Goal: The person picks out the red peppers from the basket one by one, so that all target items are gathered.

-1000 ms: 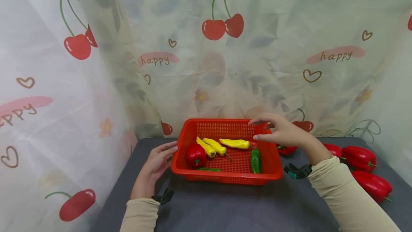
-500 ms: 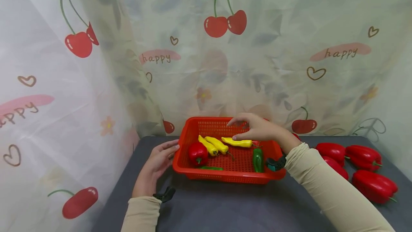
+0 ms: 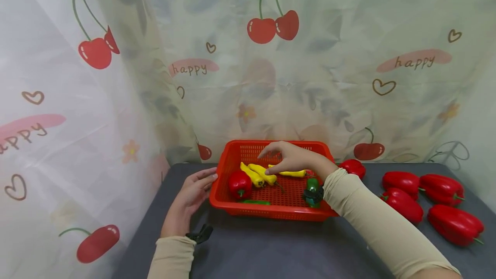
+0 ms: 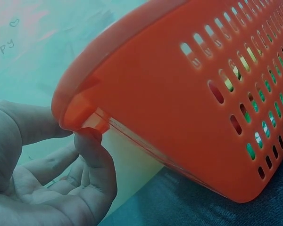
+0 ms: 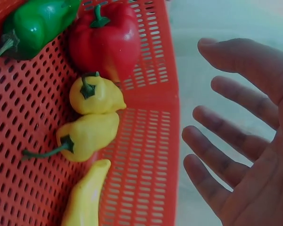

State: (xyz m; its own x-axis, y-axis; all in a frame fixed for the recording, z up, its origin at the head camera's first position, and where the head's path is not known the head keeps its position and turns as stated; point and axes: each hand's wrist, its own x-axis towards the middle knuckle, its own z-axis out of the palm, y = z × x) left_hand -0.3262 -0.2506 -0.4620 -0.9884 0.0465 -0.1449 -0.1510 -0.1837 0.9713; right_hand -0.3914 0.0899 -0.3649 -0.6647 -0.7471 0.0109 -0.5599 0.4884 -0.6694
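A red-orange plastic basket [image 3: 271,211] stands on the dark table. My left hand [image 3: 191,190] pinches its left rim; in the left wrist view, the fingertips [image 4: 95,141] meet under that rim. My right hand [image 3: 292,157] hovers over the basket, fingers spread and holding nothing. Inside lie a red bell pepper [image 3: 239,185] at the left, two yellow peppers [image 5: 98,96] side by side, and a third yellow pepper [image 5: 85,200]. A green pepper [image 3: 312,184] at the right is partly covered by the right wrist strap. Another green pepper [image 5: 37,28] lies near the front wall.
Several red bell peppers [image 3: 441,189] lie on the table [image 3: 271,249] right of the basket, one [image 3: 353,168] close to its right side. A printed curtain [image 3: 310,81] hangs behind the table and along its left side.
My right hand has moved left, from the basket's right side to above its middle. The left hand stays at the left rim. The view has shifted slightly.
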